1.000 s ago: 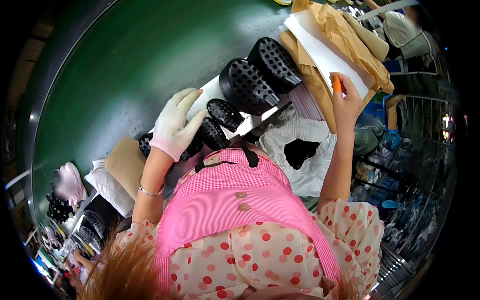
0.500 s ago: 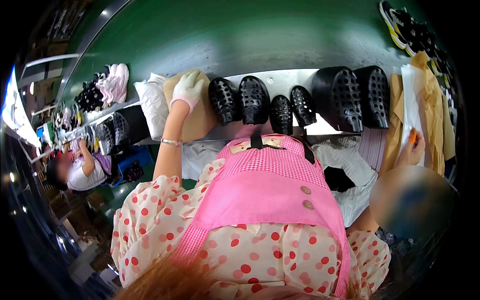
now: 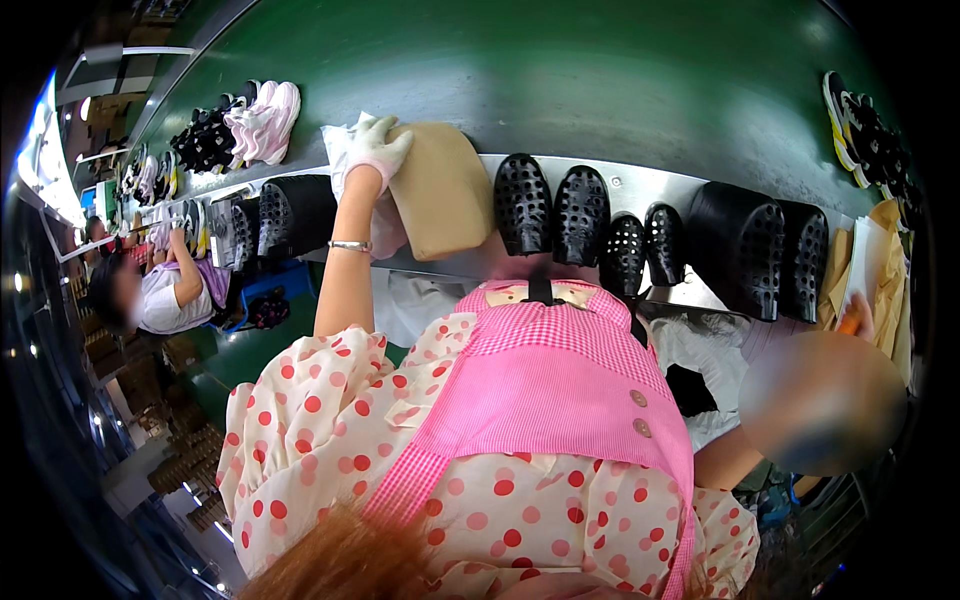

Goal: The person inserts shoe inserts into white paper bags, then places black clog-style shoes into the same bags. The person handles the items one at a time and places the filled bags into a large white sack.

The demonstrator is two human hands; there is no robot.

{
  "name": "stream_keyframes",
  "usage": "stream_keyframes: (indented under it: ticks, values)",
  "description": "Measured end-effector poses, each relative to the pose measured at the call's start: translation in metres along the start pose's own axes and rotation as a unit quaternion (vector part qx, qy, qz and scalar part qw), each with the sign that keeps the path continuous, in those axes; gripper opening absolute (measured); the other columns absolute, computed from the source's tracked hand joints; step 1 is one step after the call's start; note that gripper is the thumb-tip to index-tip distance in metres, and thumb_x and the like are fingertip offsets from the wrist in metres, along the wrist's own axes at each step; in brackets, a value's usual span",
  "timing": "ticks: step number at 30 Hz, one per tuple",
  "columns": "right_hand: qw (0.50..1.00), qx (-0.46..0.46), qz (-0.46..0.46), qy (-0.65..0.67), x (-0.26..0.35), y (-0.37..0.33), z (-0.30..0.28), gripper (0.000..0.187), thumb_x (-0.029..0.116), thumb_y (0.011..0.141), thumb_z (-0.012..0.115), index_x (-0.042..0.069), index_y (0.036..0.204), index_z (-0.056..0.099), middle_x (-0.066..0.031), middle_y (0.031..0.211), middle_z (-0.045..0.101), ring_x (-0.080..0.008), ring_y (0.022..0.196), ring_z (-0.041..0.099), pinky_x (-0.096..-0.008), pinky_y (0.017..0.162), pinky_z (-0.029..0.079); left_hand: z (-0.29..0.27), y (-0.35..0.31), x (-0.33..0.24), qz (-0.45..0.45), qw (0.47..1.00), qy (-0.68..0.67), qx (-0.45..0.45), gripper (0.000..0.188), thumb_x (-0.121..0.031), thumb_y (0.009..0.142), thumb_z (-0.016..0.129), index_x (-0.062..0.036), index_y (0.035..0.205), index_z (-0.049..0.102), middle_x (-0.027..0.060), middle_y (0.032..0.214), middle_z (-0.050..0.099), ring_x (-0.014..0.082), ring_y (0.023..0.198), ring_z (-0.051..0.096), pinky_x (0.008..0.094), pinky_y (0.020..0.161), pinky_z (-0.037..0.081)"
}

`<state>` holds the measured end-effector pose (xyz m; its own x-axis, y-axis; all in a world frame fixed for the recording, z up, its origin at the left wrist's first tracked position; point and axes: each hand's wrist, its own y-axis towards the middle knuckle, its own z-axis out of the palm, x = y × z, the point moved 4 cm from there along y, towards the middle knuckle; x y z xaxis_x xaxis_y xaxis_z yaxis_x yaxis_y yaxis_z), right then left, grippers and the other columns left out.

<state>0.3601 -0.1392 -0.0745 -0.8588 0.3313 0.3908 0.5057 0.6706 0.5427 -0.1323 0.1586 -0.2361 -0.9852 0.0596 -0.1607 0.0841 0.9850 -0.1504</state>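
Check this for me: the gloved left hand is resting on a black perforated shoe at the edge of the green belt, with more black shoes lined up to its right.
Not quite. The head view shows the gloved left hand resting on a tan paper bag, not on a shoe. The rest holds: it lies at the edge of the green belt, and the black perforated shoes are lined up to its right.

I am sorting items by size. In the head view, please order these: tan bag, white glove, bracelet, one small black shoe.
1. Tan bag
2. Small black shoe, white glove: look alike, unsure
3. Bracelet
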Motion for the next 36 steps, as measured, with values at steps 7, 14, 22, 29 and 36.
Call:
stream_keyframes:
  ticks: [7, 14, 22, 29, 36]
  values:
    - [0.846, 0.378, -0.095, 0.364, 0.181, -0.049, 0.171, 0.021, 0.002, 0.080, 0.061, 0.005, 0.101, 0.063, -0.0126, 0.099, 0.064, -0.0305, 0.090, 0.064, -0.0358, 0.078, 0.052, -0.001, -0.030, 0.001, 0.080, 0.988, -0.127, 0.048, 0.045, -0.038, 0.088, 0.060, -0.0098, 0.123, 0.062, 0.0215, 0.121, 0.058, 0.0338, 0.112, 0.056, 0.0373, 0.100, 0.042]
    - [0.800, 0.386, -0.236, 0.395, 0.296, -0.117, 0.265, 0.031, 0.007, 0.085, 0.060, 0.003, 0.116, 0.058, -0.0148, 0.125, 0.056, -0.0331, 0.115, 0.054, -0.0390, 0.095, 0.046, -0.008, -0.048, 0.011, -0.028, 0.945, -0.259, 0.198, 0.039, -0.034, 0.096, 0.047, -0.0085, 0.120, 0.065, 0.0190, 0.114, 0.064, 0.0299, 0.107, 0.059, 0.0351, 0.096, 0.042]
    - [0.819, 0.391, -0.264, 0.327, 0.323, -0.123, 0.287, 0.034, 0.016, 0.077, 0.069, 0.004, 0.106, 0.056, -0.0134, 0.105, 0.056, -0.0336, 0.101, 0.052, -0.0417, 0.087, 0.045, 0.009, -0.040, 0.031, -0.075, 0.857, -0.382, 0.339, 0.038, -0.038, 0.090, 0.060, -0.0128, 0.118, 0.068, 0.0046, 0.107, 0.067, 0.0176, 0.089, 0.064, 0.0320, 0.074, 0.055]
    - [0.800, 0.446, -0.250, 0.313, 0.329, -0.116, 0.287, 0.036, 0.022, 0.069, 0.075, 0.004, 0.091, 0.052, -0.0123, 0.093, 0.056, -0.0318, 0.091, 0.053, -0.0412, 0.079, 0.046, 0.014, -0.042, 0.034, -0.047, 0.812, -0.434, 0.388, 0.047, -0.032, 0.092, 0.059, -0.0076, 0.132, 0.054, 0.0069, 0.127, 0.058, 0.0168, 0.118, 0.052, 0.0307, 0.097, 0.044]
    - [0.732, 0.495, -0.212, 0.417, 0.351, -0.116, 0.252, 0.034, 0.017, 0.070, 0.071, 0.004, 0.086, 0.044, -0.0136, 0.086, 0.054, -0.0369, 0.084, 0.054, -0.0407, 0.079, 0.045, 0.043, -0.021, 0.045, -0.025, 0.888, -0.310, 0.340, 0.042, -0.033, 0.089, 0.055, -0.0170, 0.128, 0.058, 0.0079, 0.127, 0.058, 0.0260, 0.117, 0.055, 0.0372, 0.096, 0.046]
